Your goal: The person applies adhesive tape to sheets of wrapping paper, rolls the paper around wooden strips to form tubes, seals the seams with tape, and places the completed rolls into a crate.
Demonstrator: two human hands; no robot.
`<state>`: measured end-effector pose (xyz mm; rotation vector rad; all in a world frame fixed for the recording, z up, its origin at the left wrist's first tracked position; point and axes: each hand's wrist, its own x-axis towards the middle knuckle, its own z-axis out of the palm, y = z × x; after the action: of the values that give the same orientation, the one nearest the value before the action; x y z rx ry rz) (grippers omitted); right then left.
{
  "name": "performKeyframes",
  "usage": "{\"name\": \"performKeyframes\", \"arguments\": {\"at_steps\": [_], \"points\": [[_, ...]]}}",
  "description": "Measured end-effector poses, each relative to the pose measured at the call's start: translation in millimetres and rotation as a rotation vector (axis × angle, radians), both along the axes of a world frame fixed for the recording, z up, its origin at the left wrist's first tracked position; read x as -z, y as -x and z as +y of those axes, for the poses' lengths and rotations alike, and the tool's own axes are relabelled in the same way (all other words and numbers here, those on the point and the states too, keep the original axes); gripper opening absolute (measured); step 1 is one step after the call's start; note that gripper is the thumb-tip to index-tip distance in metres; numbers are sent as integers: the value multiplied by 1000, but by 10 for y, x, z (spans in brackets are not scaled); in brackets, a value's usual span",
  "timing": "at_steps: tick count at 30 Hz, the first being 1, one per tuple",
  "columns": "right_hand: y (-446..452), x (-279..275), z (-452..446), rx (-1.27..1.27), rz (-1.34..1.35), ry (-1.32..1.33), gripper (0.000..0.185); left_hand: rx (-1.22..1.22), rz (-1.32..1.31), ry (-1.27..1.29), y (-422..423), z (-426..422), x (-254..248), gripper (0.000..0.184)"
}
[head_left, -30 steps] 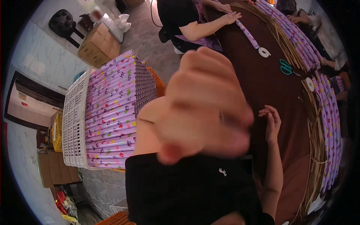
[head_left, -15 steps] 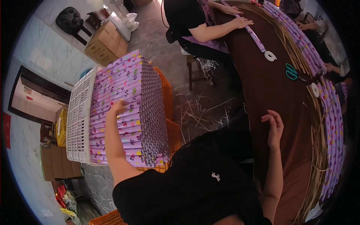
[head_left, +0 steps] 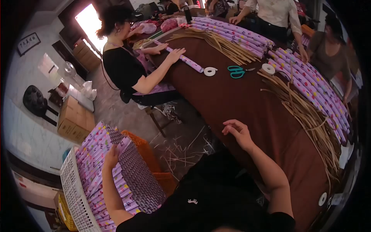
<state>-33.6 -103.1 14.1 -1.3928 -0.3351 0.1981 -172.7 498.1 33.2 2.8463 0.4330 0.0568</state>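
Observation:
My left hand [head_left: 111, 156] is closed at the top of the stacked tubes. A purple patterned tube [head_left: 123, 145] pokes out past it, above the neighbouring tube ends. The stack of tubes [head_left: 91, 164], all in shiny purple wrap with small coloured prints, lies in a white plastic crate [head_left: 75, 189]. Over the brown tablecloth [head_left: 247, 104] hovers my right hand [head_left: 239, 133], with nothing in it and its fingers loosely bent and apart. Farther up the table are teal-handled scissors [head_left: 236, 72] and a white tape roll [head_left: 210, 71].
Flat brown strips [head_left: 295, 104] run along the table's far side beside rows of purple tubes [head_left: 309, 87]. On the left, a seated co-worker [head_left: 123, 65] presses both hands on one tube. Orange crates [head_left: 145, 150] and white scraps [head_left: 185, 152] are on the floor. Other people are across the table.
My view has swung up and toward the table. My left hand has shifted toward the tube ends, where one tube now sticks out. My right hand remains empty above the cloth.

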Motion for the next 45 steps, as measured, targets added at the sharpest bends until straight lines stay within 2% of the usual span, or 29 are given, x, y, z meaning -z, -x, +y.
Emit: {"name": "performKeyframes", "arguments": {"at_steps": [2, 4, 6, 8, 10, 11, 14, 15, 17, 18, 20, 22, 23, 24, 25, 26, 27, 28, 30, 31, 32, 34, 35, 36, 38, 40, 41, 43, 45], "points": [[-9, 4, -1, -28, -2, -47, 20, 220, -225, 6, -381, -382, -171, 30], [-36, 27, -12, -8, -8, -87, 20, 287, -196, 116, -768, -971, -508, 28], [-58, 8, -34, 18, 6, -55, 20, 362, -131, 179, -1043, -1510, -744, 27], [-94, -10, -72, 45, 4, -99, 19, 588, 41, 321, -1114, -2170, -1021, 33], [-138, 7, -99, 61, -2, -142, 20, 677, 305, 324, -1112, -2761, -1280, 30], [-162, 36, -112, 70, -25, -132, 20, 831, 317, 404, -1072, -2990, -1348, 25], [-164, 20, -92, 59, -75, -107, 20, 1135, 191, -51, -1001, -3437, -1365, 20], [-143, 8, -60, 36, -97, -97, 20, 1137, 192, -49, -1023, -3536, -1364, 20], [-104, -17, -14, 18, -112, -55, 23, 1432, 183, -292, -1043, -3706, -1339, 18], [-91, 0, 11, 34, -121, -12, 27, 1431, 179, -295, -1025, -3801, -1315, 18], [-49, -56, 52, 51, -141, 23, 32, 1648, 180, -501, -987, -3969, -1271, 20], [88, -331, 68, 329, -511, 345, 45, 1726, 74, -551, -955, -4061, -1109, 22], [107, -460, 77, 335, -517, 339, 45, 1810, -12, -578, -943, -4104, -1050, 19], [119, -591, 93, 460, -799, 423, 51, 1896, -94, -599, -930, -4145, -1000, 17], [144, -683, 109, 583, -1077, 508, 59, 1902, -86, -598, -918, -4197, -946, 17], [165, -748, 102, 585, -1071, 510, 59, 1979, 13, -715, -910, -4258, -886, 19], [176, -803, 83, 659, -1273, 668, 62, 2049, 111, -832, -895, -4313, -872, 20], [190, -842, 65, 726, -1476, 831, 65, 2052, 106, -826, -866, -4347, -859, 20], [249, -962, 22, 865, -1626, 1095, 52, 2237, 76, -1219, -792, -4378, -834, 22], [255, -1068, -4, 935, -1732, 1196, 44, 2239, 70, -1213, -788, -4358, -810, 22], [204, -1114, -23, 1010, -1849, 1157, 27, 2305, 49, -1322, -787, -4331, -790, 22], [441, -1358, -225, 901, -2040, 1444, 20, 2363, 15, -1433, -777, -4295, -746, 23], [522, -1440, -291, 779, -2107, 1507, 22, 2399, -4, -1573, -768, -4282, -725, 27], [617, -1561, -370, 598, -2118, 1626, 22, 2425, -21, -1719, -776, -4270, -715, 32], [763, -1717, -492, 297, -2117, 1798, 22, 2431, -88, -1820, -798, -4252, -735, 36], [1013, -1828, -544, 71, -1638, 1894, 22, 2439, -157, -1917, -814, -4268, -718, 41], [1048, -1820, -605, -21, -1527, 1881, 22, 2450, -156, -1923, -814, -4291, -696, 44], [1231, -1804, -671, 22, -1087, 2143, 15, 2477, -163, -1920, -836, -4268, -653, 46], [1290, -1815, -890, 54, -1002, 2116, 9, 2492, -214, -1935, -848, -4246, -658, 46]]}}
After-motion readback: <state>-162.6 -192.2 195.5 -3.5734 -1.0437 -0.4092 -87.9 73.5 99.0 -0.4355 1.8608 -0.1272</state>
